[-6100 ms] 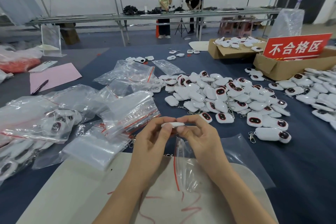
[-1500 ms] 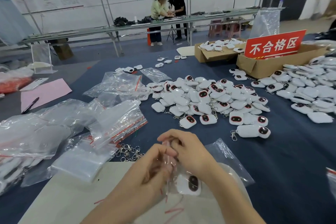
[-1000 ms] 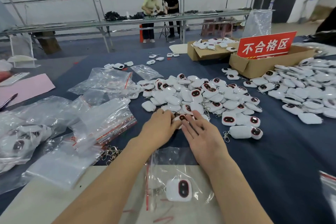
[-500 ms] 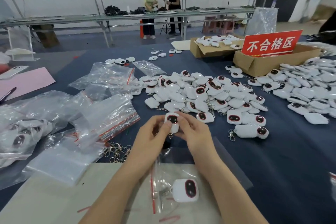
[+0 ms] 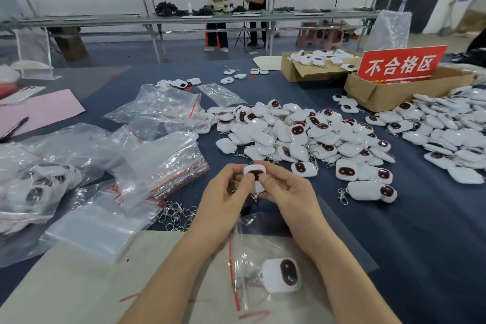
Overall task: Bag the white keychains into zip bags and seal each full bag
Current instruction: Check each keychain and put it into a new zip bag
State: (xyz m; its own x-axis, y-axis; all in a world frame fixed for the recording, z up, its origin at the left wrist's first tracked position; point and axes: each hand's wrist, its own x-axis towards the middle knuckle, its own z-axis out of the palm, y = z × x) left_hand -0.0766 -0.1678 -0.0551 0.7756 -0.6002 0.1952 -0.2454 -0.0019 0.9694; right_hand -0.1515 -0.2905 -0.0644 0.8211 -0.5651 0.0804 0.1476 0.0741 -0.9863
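1. Since a second ago both grips have come back from the pile [image 5: 302, 137] with a fresh keychain [image 5: 254, 174]; left grip [image 5: 223, 200] and right grip [image 5: 288, 192] pinch it together, dark face up, above the counter [image 5: 420, 244].
2. We judge it second for the bag: filling goes on, sealing not yet due.
3. The zip bag [image 5: 243, 252] lies between our forearms, one bagged keychain [image 5: 282, 275] inside; the far cardboard box [image 5: 297, 75] holds more.
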